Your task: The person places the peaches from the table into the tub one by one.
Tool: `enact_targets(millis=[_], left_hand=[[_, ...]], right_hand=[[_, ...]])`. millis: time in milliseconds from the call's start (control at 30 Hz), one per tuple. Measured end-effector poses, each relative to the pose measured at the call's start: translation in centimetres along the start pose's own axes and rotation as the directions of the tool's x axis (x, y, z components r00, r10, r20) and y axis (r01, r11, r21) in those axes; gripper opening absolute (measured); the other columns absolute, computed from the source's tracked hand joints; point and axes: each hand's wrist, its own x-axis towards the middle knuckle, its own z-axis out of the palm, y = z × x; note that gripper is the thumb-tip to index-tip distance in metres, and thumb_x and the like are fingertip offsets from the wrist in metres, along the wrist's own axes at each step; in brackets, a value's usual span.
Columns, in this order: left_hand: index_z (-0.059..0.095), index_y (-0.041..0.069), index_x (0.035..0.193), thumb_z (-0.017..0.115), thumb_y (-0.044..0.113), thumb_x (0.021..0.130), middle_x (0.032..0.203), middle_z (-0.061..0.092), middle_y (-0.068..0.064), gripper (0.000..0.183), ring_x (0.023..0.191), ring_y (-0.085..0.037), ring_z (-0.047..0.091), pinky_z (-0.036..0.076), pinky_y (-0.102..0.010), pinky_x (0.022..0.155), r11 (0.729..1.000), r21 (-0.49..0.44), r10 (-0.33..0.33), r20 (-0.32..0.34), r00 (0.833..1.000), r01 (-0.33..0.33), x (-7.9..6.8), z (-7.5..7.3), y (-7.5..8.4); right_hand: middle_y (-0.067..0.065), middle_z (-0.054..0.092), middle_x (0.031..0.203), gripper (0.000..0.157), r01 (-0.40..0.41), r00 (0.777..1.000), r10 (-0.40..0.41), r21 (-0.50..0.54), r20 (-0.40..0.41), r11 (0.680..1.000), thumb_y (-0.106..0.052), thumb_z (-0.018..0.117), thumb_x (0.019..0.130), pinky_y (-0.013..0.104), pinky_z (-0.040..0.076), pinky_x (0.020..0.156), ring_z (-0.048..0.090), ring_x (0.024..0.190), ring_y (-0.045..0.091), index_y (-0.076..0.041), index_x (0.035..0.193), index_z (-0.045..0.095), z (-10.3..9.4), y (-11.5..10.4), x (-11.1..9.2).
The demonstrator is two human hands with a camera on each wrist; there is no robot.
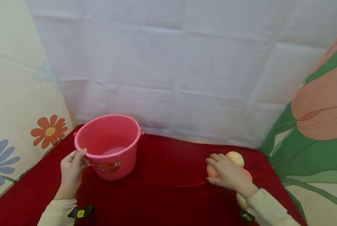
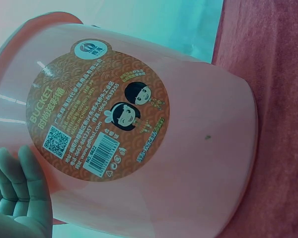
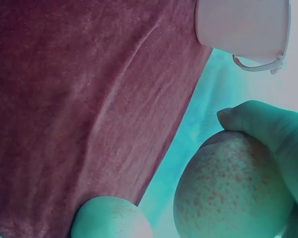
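On the left stands a pink plastic bucket (image 1: 130, 158), upright, with a round printed label (image 2: 104, 109). My left hand (image 1: 73, 169) pinches its near rim, thumb at the rim and fingers against the outside wall; in the left wrist view the fingers (image 2: 30, 183) show beside the label. Over on the right, my right hand (image 1: 227, 172) holds a peach (image 3: 233, 188), its fingers and thumb curled round the fruit. Other peaches lie close by: a pale one (image 1: 235, 158) behind the hand, a pinker one (image 1: 246, 174) beside it, and one (image 1: 241, 201) partly hidden by the forearm.
A dark red cloth (image 1: 163, 197) covers the table. Behind it hangs a creased white sheet (image 1: 168, 78). Flower-patterned hangings (image 1: 321, 125) flank the table on both sides. The bucket's handle (image 3: 256, 65) hangs at its far side.
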Motion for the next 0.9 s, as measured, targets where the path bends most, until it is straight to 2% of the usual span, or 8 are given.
enact_targets(millis=[100,333,900], left_hand=[[0.061,0.011,0.065,0.056,0.013,0.091,0.055,0.056,-0.001,0.026,0.047,-0.009,0.055,0.051,-0.021,0.050,1.000,-0.001,-0.002,0.001,1.000,0.002,0.0,0.0,0.0],[0.061,0.010,0.066,0.056,0.013,0.091,0.056,0.056,-0.001,0.026,0.047,-0.009,0.055,0.051,-0.021,0.050,1.000,-0.013,-0.004,0.004,1.000,0.004,0.0,-0.1,0.0],[0.061,0.011,0.065,0.056,0.014,0.090,0.055,0.056,0.000,0.026,0.047,-0.009,0.055,0.051,-0.021,0.050,1.000,0.002,-0.011,-0.001,1.000,0.011,-0.2,0.0,0.2]], right_hand=[[0.014,0.058,0.103,0.053,0.003,1.000,-0.003,-0.003,-0.004,1.000,-0.033,0.077,0.063,0.042,0.049,0.073,0.053,0.093,0.030,-0.001,0.103,0.062,-0.1,-0.1,0.3],[0.015,0.057,0.104,0.054,0.014,1.000,-0.015,-0.039,-0.008,0.999,-0.031,0.077,0.063,0.041,0.050,0.065,0.054,0.092,0.031,-0.001,0.104,0.062,-0.8,-0.3,0.9],[0.017,0.056,0.107,0.055,0.018,1.000,-0.018,-0.027,-0.005,0.999,-0.032,0.077,0.065,0.043,0.050,0.061,0.053,0.095,0.033,0.000,0.107,0.061,-1.6,-0.4,2.0]])
